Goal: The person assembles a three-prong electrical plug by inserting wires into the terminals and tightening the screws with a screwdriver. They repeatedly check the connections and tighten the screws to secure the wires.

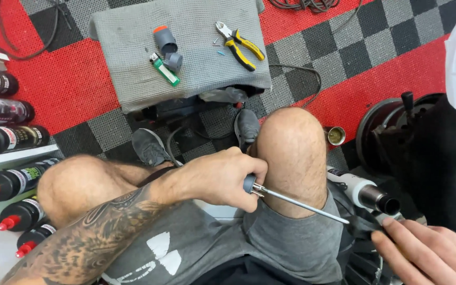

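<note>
Red, black and grey checkered floor tiles (376, 58) fill the room. Low in the frame, the left hand (220, 177) is clenched round a screwdriver (291, 200), its shaft crossing the knee to a small black part (362, 226). That part is pinched by the right hand (428, 256), which is cut off at lower right, so its details are unclear. Farther up, a grey mat (133, 37) carries pliers (241, 45) and a green lighter (164, 69). Bottles (6, 182) line the left edge.
</note>
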